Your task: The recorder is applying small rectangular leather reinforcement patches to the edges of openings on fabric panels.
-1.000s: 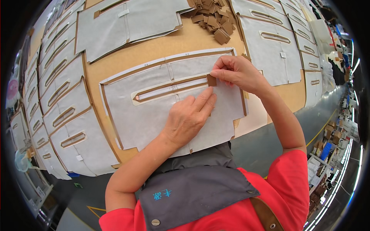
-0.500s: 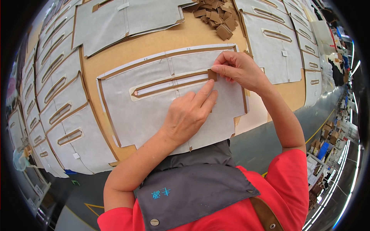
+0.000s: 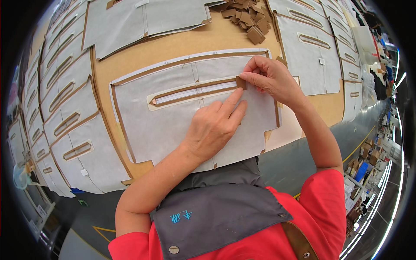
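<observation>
Some of the pale grey panel [image 3: 164,130] is hidden under the left hand [image 3: 212,128] and forearm. The right end of its slot [image 3: 195,92] is covered by a small brown square [image 3: 241,84], whose upper right corner is masked by the right hand [image 3: 271,80]. That corner is pinched between thumb and finger; the remaining fingers are partly concealed. The left hand is held loosely extended, index fingertip at the square's lower edge; whether it is pressed down cannot be told. A pile of brown pieces [image 3: 253,21] is cut off at the top of the frame. The panel is laid mid-frame on the tan counter [image 3: 182,41], edged with brown strips; its long slot is brown-bordered, white inside, pointed at left.
</observation>
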Available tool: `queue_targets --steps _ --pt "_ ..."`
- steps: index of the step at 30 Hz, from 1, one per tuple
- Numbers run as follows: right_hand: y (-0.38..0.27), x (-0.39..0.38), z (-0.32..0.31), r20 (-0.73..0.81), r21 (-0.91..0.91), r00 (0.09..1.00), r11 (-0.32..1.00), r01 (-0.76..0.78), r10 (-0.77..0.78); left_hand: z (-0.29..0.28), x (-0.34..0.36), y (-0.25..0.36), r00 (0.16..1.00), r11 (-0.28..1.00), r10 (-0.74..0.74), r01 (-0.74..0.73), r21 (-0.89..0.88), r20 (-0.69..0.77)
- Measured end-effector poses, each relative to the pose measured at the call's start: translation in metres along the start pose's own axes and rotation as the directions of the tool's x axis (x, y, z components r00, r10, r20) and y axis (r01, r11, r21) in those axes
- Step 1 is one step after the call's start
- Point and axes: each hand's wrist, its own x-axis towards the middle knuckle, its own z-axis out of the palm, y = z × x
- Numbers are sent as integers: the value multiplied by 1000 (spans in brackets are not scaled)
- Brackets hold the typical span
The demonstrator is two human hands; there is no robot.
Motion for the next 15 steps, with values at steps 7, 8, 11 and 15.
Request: queue_targets --steps 7,8,11,15 --pt "-6 -2 3 -43 -49 999 999 -5 3 -1 -1 -1 1000 1000 -3 3 10 19" --pt "-6 -2 4 -40 -50 999 999 -5 3 -1 -1 -1 1000 1000 -4 3 5 18" --pt "-5 -3 4 -52 -70 999 998 -11 7 1 -2 -1 1000 1000 1 -1 0 9" --pt "-3 -3 5 -61 -72 998 997 -13 8 1 -2 0 1000 1000 -1 1 0 4"
